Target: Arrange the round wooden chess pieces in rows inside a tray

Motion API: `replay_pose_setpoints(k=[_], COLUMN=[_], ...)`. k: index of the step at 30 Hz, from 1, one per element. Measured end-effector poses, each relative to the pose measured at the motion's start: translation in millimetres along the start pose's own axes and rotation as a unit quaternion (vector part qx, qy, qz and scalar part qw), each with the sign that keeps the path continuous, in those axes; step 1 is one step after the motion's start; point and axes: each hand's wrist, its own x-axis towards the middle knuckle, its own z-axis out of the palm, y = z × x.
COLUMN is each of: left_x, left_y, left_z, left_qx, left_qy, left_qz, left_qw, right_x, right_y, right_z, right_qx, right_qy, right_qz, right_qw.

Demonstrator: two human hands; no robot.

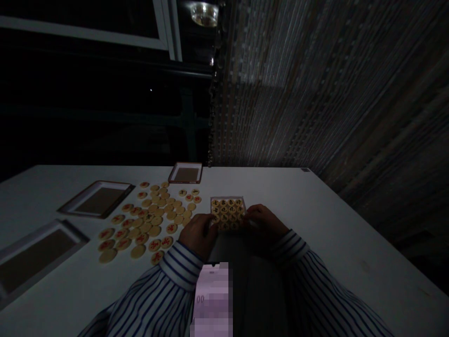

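Observation:
A small shallow box (211,202) stands on the white table, filled with rows of round xiangqi pieces (231,209) marked in black. At its left near corner is my left hand (198,235), with thumb and forefinger bent against the edge. On the opposite side my right hand (265,221) has its fingers curled at the right edge. Both hands grip the box between them; shadow hides some of the fingertips. Left of the box, many loose xiangqi pieces (145,229) lie spread out, some showing red characters, some blank side up, a few black.
Three shallow trays or lids lie on the white table (336,252): one at the back (170,174), one at left (101,184), one at near left (80,236). A lit phone (212,299) is below my hands. A bead curtain (273,93) hangs behind.

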Motion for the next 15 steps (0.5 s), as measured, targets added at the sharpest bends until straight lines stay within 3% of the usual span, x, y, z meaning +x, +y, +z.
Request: replay_pose_setpoints(k=[15], left_x=[0.0], left_y=[-0.1], left_z=[0.0], left_qx=[-0.001], left_qy=[0.003], left_qz=[0.003], left_qw=[1.0], right_x=[-1.1], right_y=[-2.2], right_z=[-0.1], right_qx=[-0.004], right_qy=[0.007], right_qz=[0.008], right_qw=[1.0])
